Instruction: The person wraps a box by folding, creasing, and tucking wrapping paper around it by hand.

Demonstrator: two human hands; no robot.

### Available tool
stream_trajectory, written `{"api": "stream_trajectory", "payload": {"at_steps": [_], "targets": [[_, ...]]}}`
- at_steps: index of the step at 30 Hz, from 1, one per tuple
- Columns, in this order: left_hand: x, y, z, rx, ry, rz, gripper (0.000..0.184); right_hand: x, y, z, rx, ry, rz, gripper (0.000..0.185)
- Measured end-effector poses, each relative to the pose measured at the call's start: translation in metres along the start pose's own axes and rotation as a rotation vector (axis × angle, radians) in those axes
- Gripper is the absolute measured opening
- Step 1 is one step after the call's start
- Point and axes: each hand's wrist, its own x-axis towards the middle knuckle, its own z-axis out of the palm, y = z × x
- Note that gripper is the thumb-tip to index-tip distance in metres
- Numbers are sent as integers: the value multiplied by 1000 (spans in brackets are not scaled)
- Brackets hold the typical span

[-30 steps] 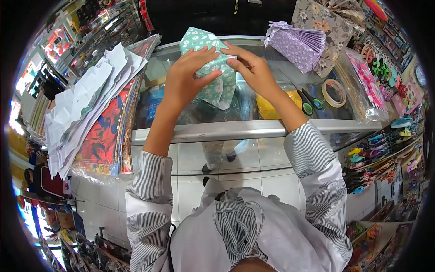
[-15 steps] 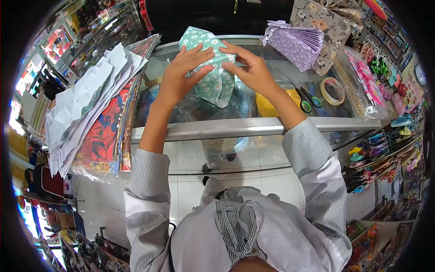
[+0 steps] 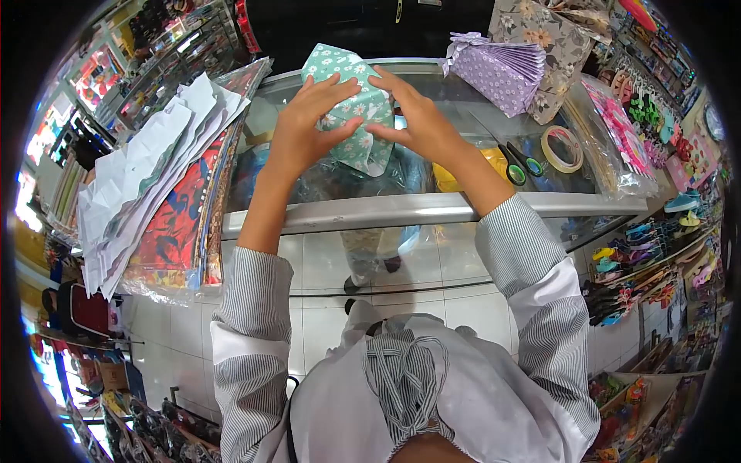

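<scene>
A package wrapped in mint-green paper with white daisies (image 3: 372, 112) lies on the glass counter in front of me, its pointed paper ends reaching away from me and toward me. My left hand (image 3: 305, 127) grips its left side, fingers over the top and thumb along the near part. From the right, my right hand (image 3: 424, 119) holds the package with fingertips at the upper edge and thumb lower down. Right of my right forearm are scissors with black and green handles (image 3: 515, 174) and a roll of tape (image 3: 573, 164).
Crumpled white sheets (image 3: 143, 166) lie over patterned wrapping papers (image 3: 181, 224) on the left. A pleated purple floral package (image 3: 494, 73) and a brown floral one (image 3: 552, 35) stand at the back right. The counter's metal edge (image 3: 363, 214) runs before me.
Both hands have shifted slightly, the right thumb sliding lower and left along the package. The package has turned or moved a little toward the left. The view shifted slightly too.
</scene>
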Motion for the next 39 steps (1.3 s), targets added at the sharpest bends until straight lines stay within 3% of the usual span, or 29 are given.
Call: {"api": "stream_trajectory", "payload": {"at_steps": [4,7,10,14,16,19,22,23,26,29,32,35,39], "targets": [[-2,4,-8,29,13,-61,45,-3,-9,-2,294,32,94,68],[-11,13,-26,12,39,-200,48,-2,2,-1,473,1,188,59],[-20,21,-42,60,110,-259,54,-1,3,-5,615,-249,462,52],[-45,25,-51,133,110,-409,61,2,-16,7,794,-331,400,51],[-49,32,-48,-13,186,-505,62,7,-23,4,789,-298,352,55],[-59,30,-34,-286,344,-667,59,4,-37,2,563,-101,4,58],[-53,38,-25,-249,310,-665,57,4,-50,2,166,88,-225,60],[-48,44,-20,-515,358,-728,56,4,-49,2,160,117,-220,56],[-45,44,-11,-326,182,-736,67,6,-39,-3,149,155,-189,49],[-29,60,-17,35,-148,-870,81,2,-36,-6,147,86,-148,47],[-32,53,-9,227,-102,-661,94,4,-37,-3,98,52,-165,45],[-28,52,-10,270,249,-363,90,7,-35,0,57,48,-176,43],[-16,43,-23,38,208,-107,71,7,-36,-1,68,60,-125,40]]}}
